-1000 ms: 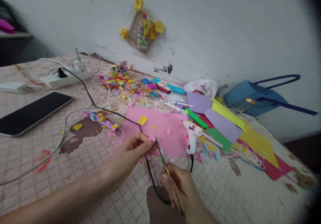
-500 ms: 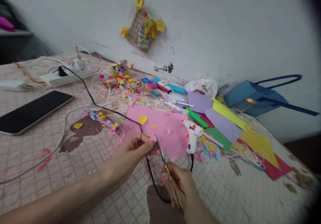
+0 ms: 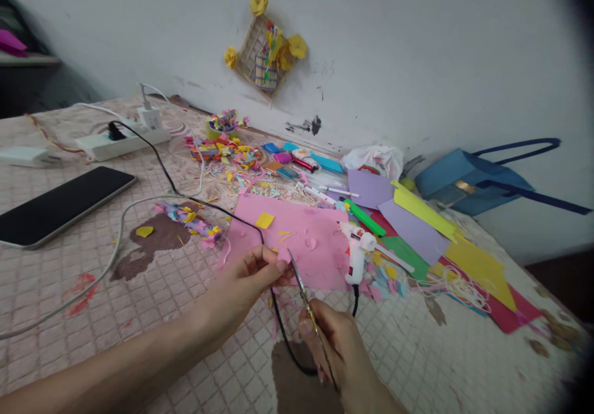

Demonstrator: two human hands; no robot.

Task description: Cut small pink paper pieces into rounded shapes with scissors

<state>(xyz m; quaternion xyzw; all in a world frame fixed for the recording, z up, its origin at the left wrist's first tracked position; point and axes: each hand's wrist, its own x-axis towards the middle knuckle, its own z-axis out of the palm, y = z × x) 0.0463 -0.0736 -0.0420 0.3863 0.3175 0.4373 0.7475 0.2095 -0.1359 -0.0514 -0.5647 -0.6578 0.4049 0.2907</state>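
Between the thumb and fingers of my left hand (image 3: 260, 270) is pinched a small piece of pink paper (image 3: 284, 255). My right hand (image 3: 335, 340) is wrapped round a pair of scissors (image 3: 304, 293), whose narrow blades point up and away from me. The blade tips are at the right edge of the pink piece; whether they touch it I cannot tell. Beneath and beyond both hands lies a pink sheet (image 3: 320, 222), with a yellow paper square (image 3: 264, 219) and thin yellow strips on it. A white glue gun (image 3: 356, 256) rests at the sheet's right edge.
A black cord (image 3: 218, 208) crosses the pink sheet and loops below my hands. To the left lie a phone (image 3: 65, 207) and a power strip (image 3: 123, 145). Paper scraps (image 3: 227, 154) are heaped behind, coloured sheets (image 3: 420, 231) spread right, and a blue bag (image 3: 464, 182) leans by the wall.
Almost nothing differs. Both hands, the pink piece and the scissors keep nearly the same position.
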